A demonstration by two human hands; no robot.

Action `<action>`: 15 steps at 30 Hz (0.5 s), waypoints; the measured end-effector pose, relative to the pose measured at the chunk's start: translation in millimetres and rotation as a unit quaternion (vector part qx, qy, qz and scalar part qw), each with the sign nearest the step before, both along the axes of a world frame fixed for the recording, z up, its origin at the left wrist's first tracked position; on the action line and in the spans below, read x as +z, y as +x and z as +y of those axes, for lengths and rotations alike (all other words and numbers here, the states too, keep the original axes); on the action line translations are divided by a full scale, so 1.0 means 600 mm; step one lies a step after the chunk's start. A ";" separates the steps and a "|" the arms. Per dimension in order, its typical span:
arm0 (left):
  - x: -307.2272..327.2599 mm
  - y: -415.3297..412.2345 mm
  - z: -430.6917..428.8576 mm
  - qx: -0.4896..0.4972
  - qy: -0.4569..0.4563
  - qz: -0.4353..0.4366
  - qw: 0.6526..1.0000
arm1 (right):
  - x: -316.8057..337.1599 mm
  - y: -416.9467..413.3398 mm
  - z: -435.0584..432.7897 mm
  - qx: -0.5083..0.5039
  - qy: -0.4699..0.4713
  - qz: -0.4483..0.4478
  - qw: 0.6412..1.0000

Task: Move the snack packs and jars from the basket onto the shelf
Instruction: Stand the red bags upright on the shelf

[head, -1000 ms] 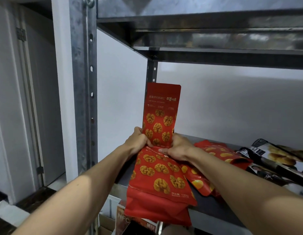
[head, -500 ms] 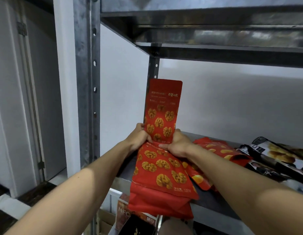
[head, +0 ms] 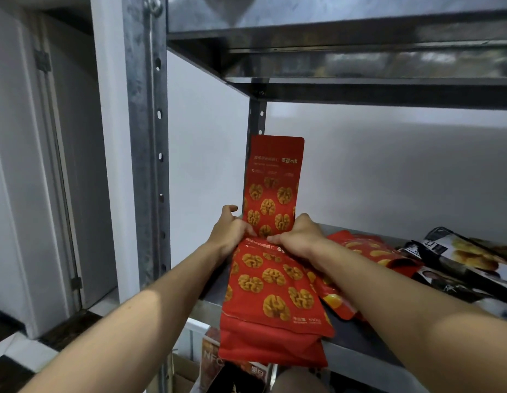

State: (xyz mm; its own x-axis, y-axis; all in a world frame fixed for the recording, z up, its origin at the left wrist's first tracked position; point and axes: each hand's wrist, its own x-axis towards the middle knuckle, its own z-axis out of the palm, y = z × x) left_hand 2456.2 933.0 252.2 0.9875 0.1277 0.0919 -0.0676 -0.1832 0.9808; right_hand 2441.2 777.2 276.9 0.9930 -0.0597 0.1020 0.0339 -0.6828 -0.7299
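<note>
Both hands hold a red walnut pack upright on the shelf.

The left hand [head: 232, 231] and right hand [head: 300, 236] meet at the bottom of the upright walnut pack [head: 272, 188], fingers curled round its lower edges from either side and thumbs pinching in front, so the pack stands on end between them, rising above the knuckles toward the back wall. Just under both hands and reaching back toward the wrists lies the flat walnut pack [head: 272, 290], resting on the shelf [head: 360, 344] with its near end hanging over the front lip; more red packaging shows beneath it. Beyond the right hand, to its outer side, other red packs [head: 368, 248] lie flat, and further out the dark packs [head: 459, 259] lie in a heap. A metal post [head: 146, 165] stands outside the left hand.
</note>
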 end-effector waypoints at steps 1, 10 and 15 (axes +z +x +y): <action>0.001 -0.003 -0.001 0.015 0.006 -0.006 1.000 | 0.000 -0.005 0.003 -0.009 0.005 -0.005 1.000; 0.005 -0.029 -0.002 0.110 0.161 -0.020 0.981 | -0.007 -0.060 0.020 -0.085 -0.140 -0.081 0.983; 0.008 -0.039 0.004 0.067 0.259 0.012 0.963 | -0.013 -0.064 0.020 -0.073 -0.139 -0.061 0.986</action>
State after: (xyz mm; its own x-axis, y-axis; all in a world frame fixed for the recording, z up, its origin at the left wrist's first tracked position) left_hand 2433.0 935.2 257.3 0.9681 0.1963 0.1558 0.0112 -0.6547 0.7558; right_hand 2402.8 789.2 269.3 0.9548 -0.1550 0.2536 -0.0037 -0.8594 -0.5113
